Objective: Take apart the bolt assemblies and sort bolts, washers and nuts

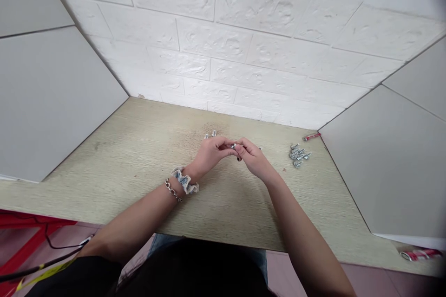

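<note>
Near the middle of the wooden table (146, 148), my left hand (213, 152) and my right hand (253, 158) meet fingertip to fingertip. Between them is a small shiny metal piece (233, 147), pinched by the fingers of both hands; its shape is mostly hidden. A dark bit shows just below the right fingertips. Two small silver bolts (213, 133) stand on the table just behind my left hand. To the right of my right hand lies a pile of several silver bolts (298, 154). Another small metal bit peeks out beside my right hand.
A red cylindrical object (311, 137) lies by the right panel (390, 162), behind the bolt pile. Another red one (421, 254) is at the front right edge. A white brick-patterned wall (223, 41) closes the back, and a grey panel (59, 102) stands left. Cables hang at lower left.
</note>
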{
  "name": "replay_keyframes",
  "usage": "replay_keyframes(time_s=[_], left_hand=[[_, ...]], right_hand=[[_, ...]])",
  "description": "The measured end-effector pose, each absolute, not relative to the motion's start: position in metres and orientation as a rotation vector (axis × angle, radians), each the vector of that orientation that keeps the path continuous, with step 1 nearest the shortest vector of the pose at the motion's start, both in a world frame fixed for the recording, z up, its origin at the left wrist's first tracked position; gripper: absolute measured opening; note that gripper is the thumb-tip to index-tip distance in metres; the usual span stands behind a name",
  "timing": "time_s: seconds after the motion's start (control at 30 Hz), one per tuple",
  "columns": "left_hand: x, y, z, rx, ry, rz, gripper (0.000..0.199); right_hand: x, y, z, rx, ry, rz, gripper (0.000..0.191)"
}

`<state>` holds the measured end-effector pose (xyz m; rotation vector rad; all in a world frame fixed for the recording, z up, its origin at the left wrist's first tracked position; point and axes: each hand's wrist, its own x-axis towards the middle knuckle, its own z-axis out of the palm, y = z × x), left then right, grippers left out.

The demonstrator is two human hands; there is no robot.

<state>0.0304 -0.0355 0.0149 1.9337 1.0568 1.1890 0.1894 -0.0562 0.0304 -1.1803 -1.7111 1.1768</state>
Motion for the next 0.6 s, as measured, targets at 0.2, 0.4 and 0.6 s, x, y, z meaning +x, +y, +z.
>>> replay_keyframes(time_s=[0.2,0.4,0.6], left_hand=[[0.0332,-0.0389,0.0174,2.022,0.989,1.25,0.014],[0.0328,-0.0386,0.0147,2.08,0.938,1.255,0.013],[0.0327,-0.0391,0.015,2.143,0.945,1.226,0.02]], right_hand=[[0.1864,-0.0581,0.0299,-1.263,-1.613,1.095,0.024],[0.1851,-0.0599,0.0291,-1.345,-1.775,0.977,0.038],[0.1903,-0.057,0.0303,-1.102,-1.586,1.167,0.021]])
